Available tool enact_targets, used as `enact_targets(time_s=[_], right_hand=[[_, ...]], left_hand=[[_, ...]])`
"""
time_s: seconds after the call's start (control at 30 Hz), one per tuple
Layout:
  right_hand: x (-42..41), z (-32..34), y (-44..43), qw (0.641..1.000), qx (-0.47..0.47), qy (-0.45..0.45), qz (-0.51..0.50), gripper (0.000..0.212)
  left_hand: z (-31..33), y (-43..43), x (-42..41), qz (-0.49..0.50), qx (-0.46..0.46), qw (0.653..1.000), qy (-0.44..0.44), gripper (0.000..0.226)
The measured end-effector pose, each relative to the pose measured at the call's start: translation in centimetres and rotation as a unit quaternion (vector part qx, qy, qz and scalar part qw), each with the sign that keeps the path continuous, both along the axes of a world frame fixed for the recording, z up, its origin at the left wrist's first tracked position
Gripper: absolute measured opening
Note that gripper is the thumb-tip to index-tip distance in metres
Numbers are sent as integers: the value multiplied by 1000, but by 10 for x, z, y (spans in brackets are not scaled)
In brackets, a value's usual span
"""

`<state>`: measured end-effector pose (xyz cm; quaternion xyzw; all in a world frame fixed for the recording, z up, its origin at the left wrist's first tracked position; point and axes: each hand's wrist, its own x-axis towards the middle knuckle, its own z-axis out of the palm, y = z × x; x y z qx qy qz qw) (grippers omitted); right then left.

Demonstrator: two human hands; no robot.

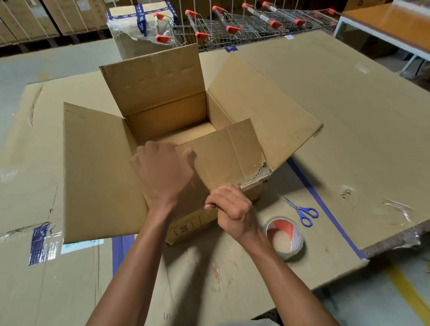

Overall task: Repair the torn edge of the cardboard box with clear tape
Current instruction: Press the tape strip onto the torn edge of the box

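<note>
An open cardboard box [104,172] stands on a table covered with cardboard sheets, its flaps spread out. The near flap [224,153] is folded inward, and its right corner [261,170] is torn and ragged, with old tape showing. My left hand [163,172] grips the near flap's edge, fingers curled over it into the box. My right hand [231,208] presses with bent fingers on the fold of that flap, at the box's top front edge. A roll of clear tape [284,237] lies on the table just right of my right wrist.
Blue-handled scissors [303,212] lie beside the tape roll. A blue tape line [326,208] crosses the cardboard table cover. Behind the table stand a wrapped carton [139,26] and a row of shopping trolleys [241,27]. An orange-topped table [403,25] is at the far right.
</note>
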<state>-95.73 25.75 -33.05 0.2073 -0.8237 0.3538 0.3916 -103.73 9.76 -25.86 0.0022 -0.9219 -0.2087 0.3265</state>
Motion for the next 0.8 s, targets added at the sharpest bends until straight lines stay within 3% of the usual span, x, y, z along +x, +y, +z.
enact_targets(time_s=[0.1, 0.2, 0.27, 0.33, 0.47, 0.6, 0.7, 0.8], right_hand=[[1, 12, 3, 994, -72, -52, -64, 23], [4, 32, 19, 932, -219, -167, -238, 14], [3, 38, 32, 878, -199, -323, -292, 27], [0, 36, 41, 847, -133, -410, -311, 38], [-7, 39, 57, 808, -107, -465, -345, 68], [-6, 49, 58, 746, -228, -545, -307, 82], [-15, 52, 49, 743, -269, -530, -307, 72], [-19, 48, 47, 733, -375, -493, -282, 58]], left_hand=[[-5, -3, -2, -1, 17, 1000, -23, 49], [-6, -5, -3, 2, 36, 998, -42, 50], [-5, -5, -3, 0, 41, 998, -53, 51], [-5, -2, -2, -5, 45, 997, -60, 51], [-5, -3, -1, 0, 51, 997, -59, 52], [-3, -4, 1, 0, 50, 997, -55, 52], [-2, -1, 2, 0, 37, 998, -47, 50], [-4, 0, 1, 1, 40, 997, -58, 49]])
